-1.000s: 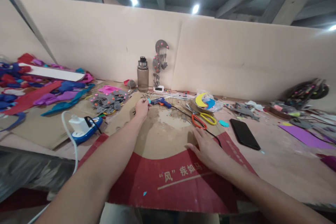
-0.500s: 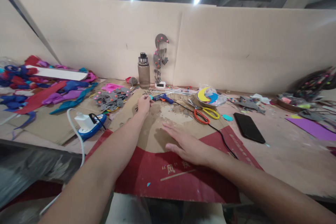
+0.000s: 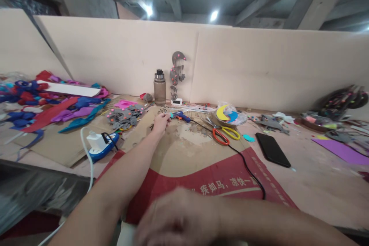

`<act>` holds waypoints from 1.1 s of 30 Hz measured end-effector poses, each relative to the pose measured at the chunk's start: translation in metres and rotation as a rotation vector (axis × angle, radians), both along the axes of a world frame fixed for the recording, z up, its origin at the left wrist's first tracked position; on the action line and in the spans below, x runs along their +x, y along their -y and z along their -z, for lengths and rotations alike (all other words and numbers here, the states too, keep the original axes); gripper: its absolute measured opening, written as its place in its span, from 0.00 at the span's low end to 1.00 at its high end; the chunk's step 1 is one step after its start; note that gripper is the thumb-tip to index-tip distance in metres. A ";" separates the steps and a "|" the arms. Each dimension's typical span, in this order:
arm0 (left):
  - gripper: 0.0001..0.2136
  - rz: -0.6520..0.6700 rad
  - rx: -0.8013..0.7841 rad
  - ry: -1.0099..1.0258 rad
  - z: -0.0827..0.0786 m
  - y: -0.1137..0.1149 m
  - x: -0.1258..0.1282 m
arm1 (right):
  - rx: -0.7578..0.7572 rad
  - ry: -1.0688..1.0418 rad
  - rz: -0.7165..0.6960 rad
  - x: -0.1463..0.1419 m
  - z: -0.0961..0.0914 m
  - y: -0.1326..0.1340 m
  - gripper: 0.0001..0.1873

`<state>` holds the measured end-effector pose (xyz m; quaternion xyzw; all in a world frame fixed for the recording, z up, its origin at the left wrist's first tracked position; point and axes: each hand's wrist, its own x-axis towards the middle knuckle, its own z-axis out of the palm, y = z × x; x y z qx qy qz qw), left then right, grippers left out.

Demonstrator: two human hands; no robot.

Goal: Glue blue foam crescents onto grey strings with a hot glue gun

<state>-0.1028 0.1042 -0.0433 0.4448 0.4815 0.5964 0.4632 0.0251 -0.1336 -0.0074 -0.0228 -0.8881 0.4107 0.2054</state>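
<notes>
My left hand (image 3: 162, 123) reaches far over the cardboard, its fingers pinched together. A small teal piece (image 3: 172, 115) shows at the fingertips. Just to the right lies a blue glue gun (image 3: 183, 116) with an orange trigger, its tip close to those fingers. My right hand (image 3: 178, 219) is low at the near edge, smeared by motion, so its fingers cannot be made out. Beneath both arms is the brown and red cardboard sheet (image 3: 184, 161), with dried glue in its middle.
Scissors (image 3: 221, 137) and a metal bowl (image 3: 232, 121) stand right of the glue gun. A phone (image 3: 272, 150) lies farther right. A bottle (image 3: 160, 88) stands by the back panel. Left are a power strip (image 3: 103, 150), grey felt pieces (image 3: 123, 117) and coloured cloth (image 3: 63, 113).
My right hand has drawn back from over the cardboard's middle to the near edge. My left hand stays near the glue gun's tip. The view has tilted up slightly.
</notes>
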 end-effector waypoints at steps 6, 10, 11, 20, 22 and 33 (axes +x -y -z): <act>0.14 0.253 0.113 -0.034 -0.006 0.018 0.021 | -0.208 -0.385 1.117 0.038 0.005 -0.112 0.12; 0.17 0.422 0.023 -0.144 -0.001 0.032 0.038 | -0.186 -0.381 1.354 0.064 0.035 -0.155 0.17; 0.17 0.475 -0.003 -0.173 0.000 0.036 0.042 | -0.198 -0.358 1.365 0.067 0.041 -0.158 0.16; 0.17 0.507 -0.083 -0.260 -0.001 0.055 0.052 | -0.409 -0.309 1.348 0.066 0.050 -0.155 0.06; 0.17 0.520 -0.065 -0.269 -0.001 0.056 0.051 | -0.468 -0.354 1.332 0.066 0.050 -0.155 0.07; 0.19 0.507 -0.052 -0.266 -0.002 0.059 0.057 | -0.503 -0.438 1.307 0.066 0.050 -0.151 0.09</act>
